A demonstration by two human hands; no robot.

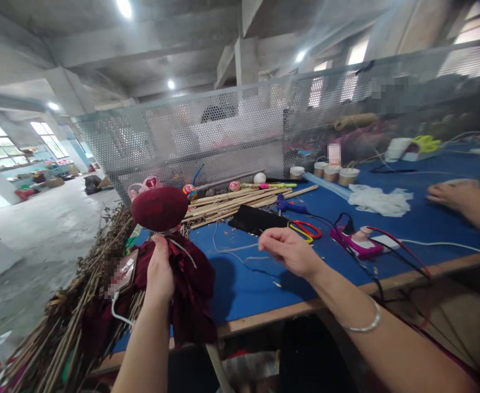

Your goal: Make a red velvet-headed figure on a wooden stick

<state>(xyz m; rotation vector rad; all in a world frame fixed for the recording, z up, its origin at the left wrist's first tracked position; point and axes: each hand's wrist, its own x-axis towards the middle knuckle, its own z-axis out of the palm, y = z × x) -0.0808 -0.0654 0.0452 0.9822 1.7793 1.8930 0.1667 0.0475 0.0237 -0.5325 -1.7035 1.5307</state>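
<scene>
My left hand (160, 268) is closed around the neck of a dark red cloth figure (160, 208), just under its round padded head. Dark red fabric hangs below, and a pale stick comes out beneath it. White cord is wound at the neck, with a short end hanging down. My right hand (285, 248), with a silver bangle on the wrist, pinches a thin white string (240, 249) over the blue table (248, 297). The string runs leftward from the fingertips. Behind that hand lie scissors (308, 230) with red and yellow handles and a black cloth (256, 219).
Dried stalks (65, 322) pile at the left edge. Wooden sticks (240, 202), a blue glue gun (291, 206), a purple power strip (358, 245), white plastic (381, 200) and cups (348, 176) lie farther back. Another person's hand (455, 195) rests at right. A perforated metal screen (231, 136) stands behind.
</scene>
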